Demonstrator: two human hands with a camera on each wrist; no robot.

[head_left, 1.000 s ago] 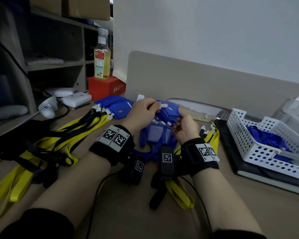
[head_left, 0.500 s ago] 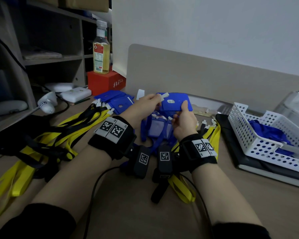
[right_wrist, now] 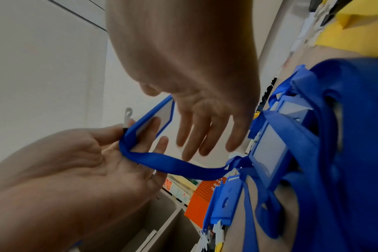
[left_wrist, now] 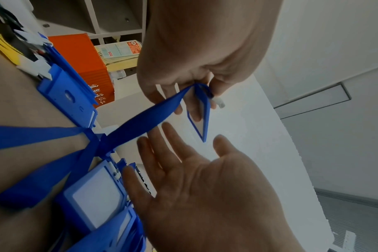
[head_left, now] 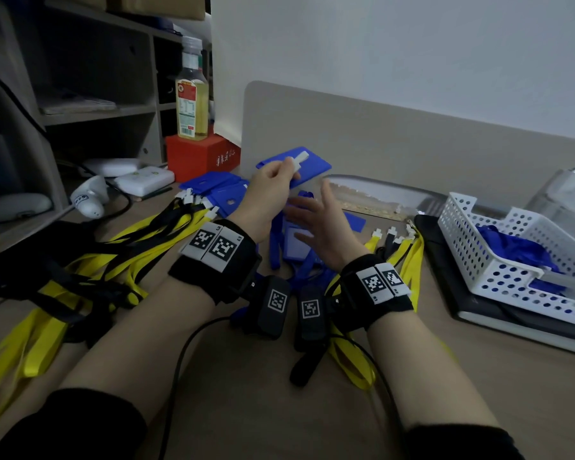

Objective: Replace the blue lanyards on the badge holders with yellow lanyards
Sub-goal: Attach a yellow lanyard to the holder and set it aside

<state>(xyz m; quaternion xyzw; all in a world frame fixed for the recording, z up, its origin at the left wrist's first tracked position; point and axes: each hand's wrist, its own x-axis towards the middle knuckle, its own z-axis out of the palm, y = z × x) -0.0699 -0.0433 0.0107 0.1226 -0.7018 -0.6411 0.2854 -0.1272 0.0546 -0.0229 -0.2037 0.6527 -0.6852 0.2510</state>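
**Left grip pinching one holder, right grip free — swap partly done**

Left hand [head_left: 269, 184] pinches a blue holder [head_left: 307, 167] at its top edge, lifted above the table [head_left: 246, 393] near the divider. White clip [head_left: 299, 160] sticks up at the pinch. Blue lanyard [left_wrist: 140, 119] runs from that pinch down to the pile; whether it is unclipped yet I can't tell.

Right hand [head_left: 322, 227] is spread flat, fingers straight, holding nothing, just below and beside the holder, not touching it.

Progress, judged from the layout:
- Done: a row of holders [head_left: 213, 190] on the left already carries yellow lanyards [head_left: 166, 234]; removed blue straps [head_left: 512, 250] sit in the white basket [head_left: 478, 260] on the right.
- Left: a pile of holders [head_left: 296, 244] with blue lanyards under the hands, plus the one in hand.
- Spare yellow lanyards [head_left: 402, 250] lie right of the pile, clips toward the divider.

Roughly mid-task. Likely next move: right hand takes the blue strap or clip and pulls it off the held holder.
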